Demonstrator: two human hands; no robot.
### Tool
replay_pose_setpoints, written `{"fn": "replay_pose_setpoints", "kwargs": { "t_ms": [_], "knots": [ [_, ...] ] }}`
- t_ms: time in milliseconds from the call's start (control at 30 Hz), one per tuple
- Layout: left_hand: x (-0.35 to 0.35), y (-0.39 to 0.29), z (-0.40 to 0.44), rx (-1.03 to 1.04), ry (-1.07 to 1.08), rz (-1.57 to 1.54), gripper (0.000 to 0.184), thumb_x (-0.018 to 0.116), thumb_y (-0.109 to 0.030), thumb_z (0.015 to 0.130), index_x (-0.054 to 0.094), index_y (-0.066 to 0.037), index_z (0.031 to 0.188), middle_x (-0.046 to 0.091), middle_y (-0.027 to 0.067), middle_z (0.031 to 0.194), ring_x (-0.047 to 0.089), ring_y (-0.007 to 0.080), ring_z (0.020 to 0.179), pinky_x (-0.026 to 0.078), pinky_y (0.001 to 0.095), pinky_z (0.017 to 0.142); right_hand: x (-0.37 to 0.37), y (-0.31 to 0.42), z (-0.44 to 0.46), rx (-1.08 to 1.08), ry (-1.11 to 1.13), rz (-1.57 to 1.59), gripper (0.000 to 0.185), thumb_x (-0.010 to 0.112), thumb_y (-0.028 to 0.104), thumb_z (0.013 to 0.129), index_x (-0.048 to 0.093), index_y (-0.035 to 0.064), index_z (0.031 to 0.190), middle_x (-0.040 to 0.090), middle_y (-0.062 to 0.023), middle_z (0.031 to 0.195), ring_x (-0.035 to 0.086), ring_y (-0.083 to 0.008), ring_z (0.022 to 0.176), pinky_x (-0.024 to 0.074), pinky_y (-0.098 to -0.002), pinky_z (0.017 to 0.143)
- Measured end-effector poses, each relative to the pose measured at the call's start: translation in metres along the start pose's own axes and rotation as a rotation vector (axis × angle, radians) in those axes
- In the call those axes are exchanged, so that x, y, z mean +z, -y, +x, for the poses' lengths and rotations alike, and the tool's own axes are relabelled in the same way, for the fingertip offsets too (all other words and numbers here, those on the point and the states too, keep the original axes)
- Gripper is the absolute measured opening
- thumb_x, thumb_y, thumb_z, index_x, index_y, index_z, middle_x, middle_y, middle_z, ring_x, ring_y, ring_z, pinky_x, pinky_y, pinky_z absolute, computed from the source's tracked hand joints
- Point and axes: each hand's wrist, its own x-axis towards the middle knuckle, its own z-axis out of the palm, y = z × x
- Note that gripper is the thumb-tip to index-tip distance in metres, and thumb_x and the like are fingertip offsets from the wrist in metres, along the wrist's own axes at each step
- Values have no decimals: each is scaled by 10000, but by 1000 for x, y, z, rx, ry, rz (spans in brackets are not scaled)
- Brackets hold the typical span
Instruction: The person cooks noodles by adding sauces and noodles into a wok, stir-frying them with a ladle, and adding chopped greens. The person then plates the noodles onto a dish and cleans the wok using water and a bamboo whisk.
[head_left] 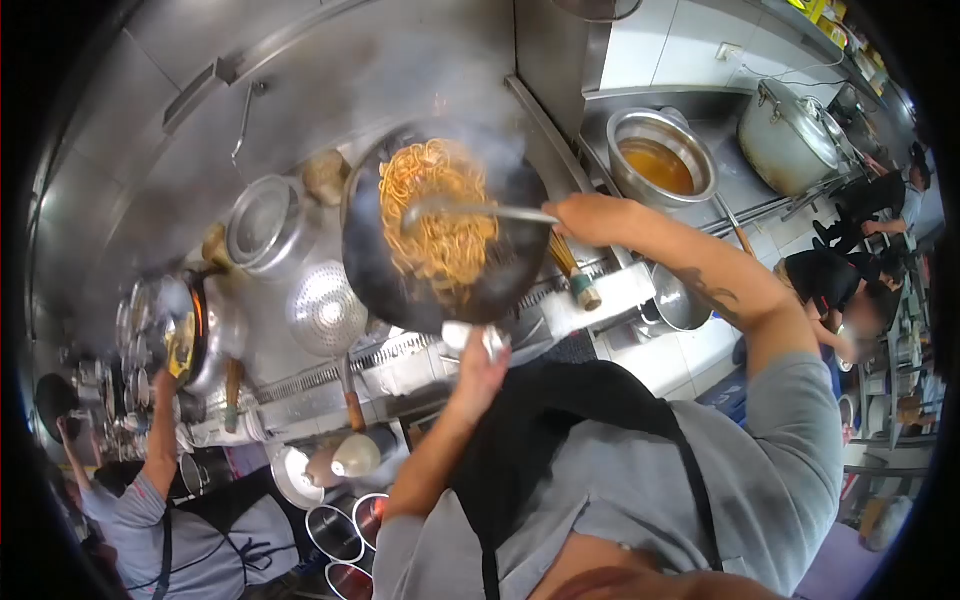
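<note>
A dark wok (520,270) full of noodles (440,240) sits at the middle of the range, with steam rising from it. My right hand (588,218) is closed around the handle of a metal ladle (490,211). The ladle's bowl rests among the noodles. At the wok's near edge, my left hand (482,368) is closed on a folded white cloth (465,337). The cloth lies against the wok's rim; whether a handle is under it is hidden.
A perforated strainer (328,308) and a metal pot (262,225) lie left of the wok. At right stand a bowl of amber liquid (660,165), a large lidded pot (795,140) and a wooden-handled brush (580,285). A co-worker (200,530) works another wok at left.
</note>
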Motion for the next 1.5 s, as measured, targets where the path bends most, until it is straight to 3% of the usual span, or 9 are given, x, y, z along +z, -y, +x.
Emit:
{"fn": "replay_pose_setpoints", "kwargs": {
  "t_ms": [233, 267, 333, 433, 467, 567, 1067, 1300, 1500],
  "knots": [
    [27, -72, 71, 37, 179, -208, 124, 547, -163, 885, 558, -75, 972, 619, 46, 864, 552, 144, 690, 426, 259, 520, 21, -11, 20, 40, -41, 34, 284, 539, 197, 895, 566, 28, 1123, 648, -218, 939, 624, -391, 914, 482, -481, 810],
    [19, -49, 61, 498, 100, 374, 144, 563, -249, 899, 566, -113, 949, 606, 22, 797, 540, 139, 647, 411, 257, 481, 26, -5, 26, 88, -42, 73, 268, 527, 190, 894, 573, 23, 1098, 642, -217, 971, 617, -386, 942, 475, -479, 832],
    [-5, -22, 40, 0, 40, 46, 210, 599, -368, 901, 578, -181, 994, 609, -11, 783, 518, 131, 599, 410, 263, 455, 24, -4, 20, 41, -158, 65, 244, 539, 184, 897, 542, 12, 1070, 647, -235, 873, 630, -409, 856, 485, -502, 769],
    [44, -31, -20, -23, -90, -23, 236, 581, -356, 913, 565, -163, 1047, 593, -4, 824, 508, 153, 601, 443, 274, 500, 13, -2, -7, -71, -74, 10, 286, 535, 200, 906, 532, -2, 1109, 640, -236, 872, 621, -417, 849, 482, -504, 768],
    [19, -32, 13, 283, 0, 396, 206, 568, -325, 917, 565, -154, 1033, 587, -6, 810, 509, 154, 614, 428, 269, 504, 12, 2, -8, -49, -45, 21, 306, 536, 202, 907, 525, -2, 1135, 638, -240, 877, 622, -414, 854, 482, -499, 773],
    [40, -83, 50, 8, 94, -183, 119, 507, -179, 912, 561, -109, 992, 609, 24, 850, 545, 158, 685, 412, 241, 486, 2, 20, -15, -32, 29, 40, 364, 539, 205, 907, 509, 1, 1207, 636, -249, 892, 623, -404, 869, 484, -485, 787],
    [38, -31, -3, 2, -55, -22, 149, 547, -326, 928, 576, -182, 960, 620, -3, 784, 595, 157, 652, 472, 270, 480, -3, 14, -9, -21, -324, -344, 398, 504, 34, 822, 477, -73, 1204, 649, -217, 843, 662, -333, 795, 536, -423, 675],
    [33, -103, 122, 45, -13, -48, 56, 519, -165, 888, 550, -119, 883, 584, 10, 761, 526, 133, 638, 381, 270, 474, -8, -6, -45, 33, -395, -153, 305, 539, 112, 862, 521, -14, 1139, 626, -196, 714, 633, -377, 678, 504, -471, 628],
    [31, -90, 109, 102, 17, -47, 38, 547, -153, 883, 542, -116, 889, 571, 11, 766, 519, 136, 649, 392, 258, 471, -3, -17, -56, 123, -141, -131, 348, 526, 151, 882, 542, -3, 1193, 649, -200, 819, 646, -368, 807, 507, -478, 715]
  ]
}}
